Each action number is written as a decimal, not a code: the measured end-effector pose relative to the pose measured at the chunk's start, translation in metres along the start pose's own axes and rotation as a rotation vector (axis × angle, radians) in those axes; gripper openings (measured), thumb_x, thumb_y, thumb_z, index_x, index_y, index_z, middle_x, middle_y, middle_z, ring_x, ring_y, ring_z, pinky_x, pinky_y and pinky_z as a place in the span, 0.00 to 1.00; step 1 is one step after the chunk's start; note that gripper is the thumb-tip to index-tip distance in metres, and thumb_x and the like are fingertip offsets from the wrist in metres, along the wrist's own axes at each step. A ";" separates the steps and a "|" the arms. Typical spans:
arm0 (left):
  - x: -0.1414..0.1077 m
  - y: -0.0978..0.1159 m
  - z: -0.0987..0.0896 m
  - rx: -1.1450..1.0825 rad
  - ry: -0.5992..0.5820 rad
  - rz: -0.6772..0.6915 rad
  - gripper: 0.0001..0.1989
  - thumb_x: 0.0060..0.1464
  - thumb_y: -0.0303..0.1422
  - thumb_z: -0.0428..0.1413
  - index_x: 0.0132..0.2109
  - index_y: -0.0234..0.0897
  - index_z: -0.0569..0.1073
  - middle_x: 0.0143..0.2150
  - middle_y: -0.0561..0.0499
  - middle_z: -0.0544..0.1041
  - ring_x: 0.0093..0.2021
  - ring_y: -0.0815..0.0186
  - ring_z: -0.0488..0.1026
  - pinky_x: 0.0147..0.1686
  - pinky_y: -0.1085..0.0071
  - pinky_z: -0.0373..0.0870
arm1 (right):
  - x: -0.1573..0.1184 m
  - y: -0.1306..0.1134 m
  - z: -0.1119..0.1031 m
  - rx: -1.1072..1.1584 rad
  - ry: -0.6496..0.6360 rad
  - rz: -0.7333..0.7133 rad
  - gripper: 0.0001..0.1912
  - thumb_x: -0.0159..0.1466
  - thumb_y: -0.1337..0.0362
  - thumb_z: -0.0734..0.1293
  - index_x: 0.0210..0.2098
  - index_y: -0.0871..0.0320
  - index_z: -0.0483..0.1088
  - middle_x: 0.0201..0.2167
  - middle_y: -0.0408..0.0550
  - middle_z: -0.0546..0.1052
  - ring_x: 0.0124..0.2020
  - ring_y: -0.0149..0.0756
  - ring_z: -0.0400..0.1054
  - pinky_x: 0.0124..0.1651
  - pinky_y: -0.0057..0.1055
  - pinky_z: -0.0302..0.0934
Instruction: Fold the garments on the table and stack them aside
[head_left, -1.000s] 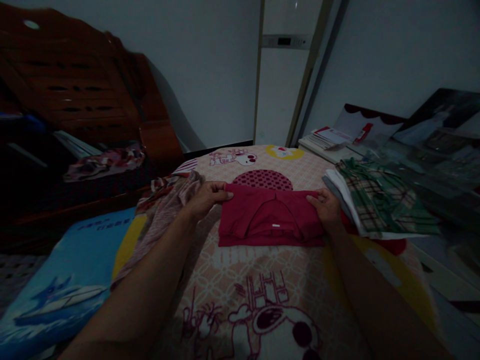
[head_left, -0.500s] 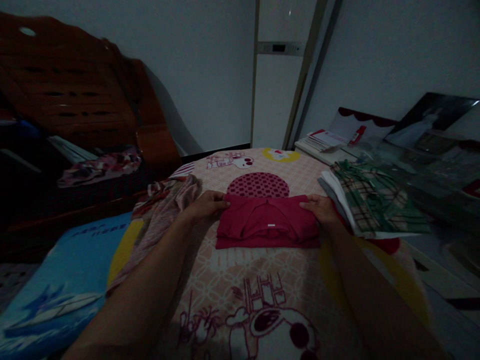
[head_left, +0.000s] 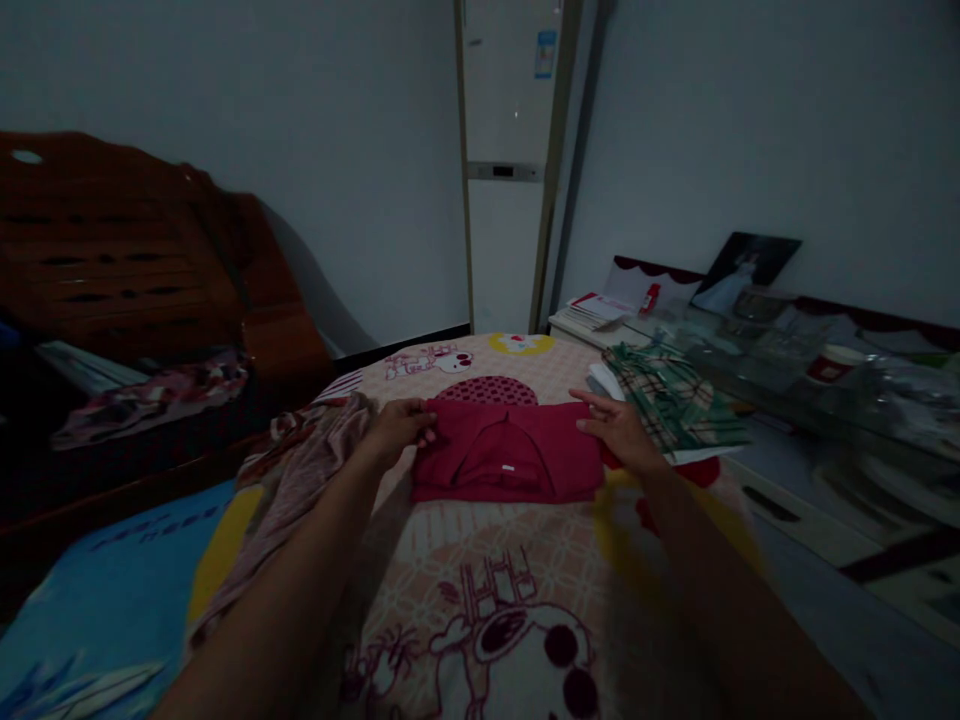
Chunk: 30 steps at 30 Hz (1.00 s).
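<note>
Head view showed us the folded crimson shirt [head_left: 508, 450] lying between our left hand [head_left: 391, 432], curled at its corner, grip unclear, and our right hand [head_left: 624, 434], fingers spread; uneven pulling could skew its folds.

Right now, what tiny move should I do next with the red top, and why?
I'd maybe ease the right grip under the right edge of the red top: it looks open at that edge, the top lies folded on the patterned cloth, and the left grip is at the opposite edge.
</note>
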<state>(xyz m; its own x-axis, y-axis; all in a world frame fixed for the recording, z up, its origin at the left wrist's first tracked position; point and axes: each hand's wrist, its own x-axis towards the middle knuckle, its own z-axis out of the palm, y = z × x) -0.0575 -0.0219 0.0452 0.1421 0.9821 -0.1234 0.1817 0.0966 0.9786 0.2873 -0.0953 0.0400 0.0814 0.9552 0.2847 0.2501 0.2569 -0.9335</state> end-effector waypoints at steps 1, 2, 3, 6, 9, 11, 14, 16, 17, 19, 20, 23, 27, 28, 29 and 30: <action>0.001 0.004 0.005 -0.019 -0.001 0.003 0.08 0.45 0.27 0.62 0.32 0.34 0.69 0.18 0.54 0.72 0.17 0.72 0.69 0.20 0.79 0.65 | -0.006 -0.006 -0.003 0.019 -0.022 0.004 0.26 0.49 0.58 0.74 0.48 0.56 0.78 0.33 0.47 0.80 0.31 0.38 0.74 0.33 0.33 0.69; 0.003 0.007 0.010 -0.037 0.006 0.012 0.09 0.46 0.26 0.61 0.34 0.34 0.68 0.19 0.54 0.73 0.18 0.71 0.71 0.21 0.78 0.67 | -0.012 -0.011 -0.007 0.045 -0.044 0.020 0.24 0.49 0.58 0.75 0.45 0.56 0.80 0.33 0.47 0.81 0.31 0.37 0.73 0.33 0.32 0.68; 0.005 0.010 0.016 -0.051 0.020 0.028 0.11 0.46 0.25 0.60 0.36 0.35 0.67 0.20 0.55 0.74 0.19 0.70 0.73 0.22 0.78 0.69 | -0.017 -0.014 -0.010 0.059 -0.055 0.040 0.22 0.49 0.58 0.75 0.43 0.56 0.80 0.31 0.47 0.80 0.29 0.36 0.72 0.31 0.31 0.67; 0.017 0.022 0.036 -0.071 0.102 0.096 0.17 0.47 0.22 0.58 0.41 0.38 0.61 0.21 0.58 0.74 0.19 0.69 0.74 0.22 0.76 0.72 | -0.034 -0.017 -0.017 0.015 0.032 0.046 0.16 0.49 0.58 0.74 0.36 0.56 0.82 0.21 0.43 0.76 0.20 0.32 0.65 0.23 0.28 0.59; 0.034 0.039 0.062 -0.070 0.128 0.194 0.16 0.49 0.21 0.56 0.42 0.39 0.59 0.22 0.60 0.72 0.19 0.69 0.75 0.23 0.75 0.73 | -0.045 -0.014 -0.024 0.038 0.223 0.017 0.11 0.48 0.58 0.74 0.29 0.56 0.81 0.17 0.41 0.72 0.17 0.29 0.60 0.20 0.27 0.56; 0.048 0.055 0.085 -0.049 0.080 0.290 0.11 0.51 0.21 0.54 0.39 0.38 0.62 0.23 0.59 0.72 0.21 0.69 0.76 0.24 0.75 0.73 | -0.049 -0.013 -0.030 0.094 0.374 0.017 0.11 0.48 0.57 0.74 0.28 0.57 0.80 0.16 0.41 0.71 0.16 0.28 0.60 0.19 0.26 0.56; 0.069 0.085 0.125 0.042 0.032 0.470 0.06 0.52 0.21 0.51 0.34 0.36 0.66 0.25 0.56 0.73 0.24 0.69 0.77 0.24 0.77 0.72 | -0.052 -0.013 -0.041 0.157 0.572 0.008 0.13 0.47 0.57 0.74 0.30 0.59 0.79 0.16 0.39 0.71 0.14 0.27 0.59 0.17 0.25 0.55; 0.083 0.107 0.154 0.128 0.026 0.590 0.07 0.54 0.22 0.50 0.34 0.35 0.70 0.26 0.54 0.75 0.26 0.70 0.77 0.26 0.78 0.72 | -0.051 -0.014 -0.049 0.180 0.688 -0.021 0.14 0.47 0.57 0.74 0.31 0.60 0.78 0.15 0.39 0.71 0.14 0.27 0.59 0.17 0.25 0.55; 0.090 0.118 0.168 0.174 0.019 0.647 0.09 0.55 0.22 0.48 0.34 0.34 0.72 0.26 0.52 0.76 0.27 0.69 0.77 0.28 0.77 0.73 | -0.050 -0.015 -0.053 0.193 0.743 -0.041 0.15 0.47 0.58 0.74 0.31 0.60 0.78 0.15 0.38 0.71 0.14 0.27 0.60 0.17 0.25 0.56; 0.103 0.143 0.195 0.278 -0.001 0.750 0.13 0.56 0.22 0.46 0.35 0.33 0.76 0.28 0.50 0.79 0.30 0.69 0.78 0.34 0.75 0.74 | -0.046 -0.017 -0.061 0.225 0.846 -0.082 0.14 0.46 0.59 0.74 0.30 0.61 0.78 0.15 0.38 0.71 0.14 0.27 0.61 0.18 0.25 0.57; 0.110 0.155 0.208 0.338 -0.014 0.800 0.15 0.55 0.21 0.46 0.37 0.33 0.78 0.31 0.48 0.80 0.32 0.68 0.79 0.37 0.73 0.75 | -0.044 -0.017 -0.066 0.242 0.892 -0.100 0.14 0.46 0.60 0.74 0.30 0.61 0.78 0.15 0.39 0.71 0.15 0.27 0.61 0.18 0.25 0.58; 0.126 0.188 0.250 0.520 -0.049 0.944 0.15 0.55 0.21 0.48 0.41 0.32 0.79 0.39 0.44 0.81 0.41 0.63 0.78 0.49 0.65 0.72 | -0.036 -0.014 -0.082 0.290 1.022 -0.145 0.13 0.45 0.61 0.73 0.30 0.61 0.77 0.17 0.40 0.73 0.15 0.27 0.62 0.18 0.25 0.58; 0.137 0.197 0.311 0.728 -0.172 1.070 0.15 0.56 0.24 0.50 0.48 0.31 0.77 0.51 0.39 0.77 0.53 0.57 0.73 0.58 0.61 0.66 | -0.026 0.008 -0.110 0.225 1.195 -0.142 0.15 0.47 0.60 0.71 0.33 0.62 0.78 0.20 0.41 0.75 0.16 0.27 0.62 0.19 0.25 0.58; 0.136 0.189 0.325 0.761 -0.227 1.075 0.15 0.56 0.25 0.51 0.50 0.30 0.75 0.54 0.37 0.75 0.55 0.56 0.71 0.59 0.61 0.66 | -0.025 0.017 -0.118 0.155 1.206 -0.102 0.17 0.48 0.60 0.70 0.34 0.62 0.78 0.21 0.42 0.75 0.17 0.28 0.62 0.19 0.26 0.58; 0.135 0.177 0.336 0.785 -0.278 1.057 0.16 0.56 0.27 0.53 0.51 0.29 0.74 0.58 0.35 0.72 0.57 0.55 0.70 0.59 0.60 0.65 | -0.026 0.025 -0.125 0.063 1.197 -0.050 0.18 0.48 0.59 0.70 0.36 0.63 0.79 0.21 0.43 0.76 0.17 0.29 0.63 0.20 0.27 0.59; 0.133 0.163 0.345 0.810 -0.326 1.015 0.17 0.55 0.27 0.55 0.52 0.29 0.73 0.60 0.34 0.69 0.59 0.54 0.69 0.60 0.59 0.65 | -0.028 0.034 -0.132 -0.044 1.173 0.006 0.19 0.48 0.58 0.70 0.37 0.63 0.79 0.22 0.45 0.76 0.19 0.31 0.65 0.21 0.28 0.60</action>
<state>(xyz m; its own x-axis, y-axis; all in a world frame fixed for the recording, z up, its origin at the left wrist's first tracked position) 0.3266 0.0689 0.1312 0.7601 0.4677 0.4510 0.3636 -0.8815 0.3013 0.4208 -0.1326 0.0293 0.9161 0.2302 0.3283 0.2780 0.2255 -0.9338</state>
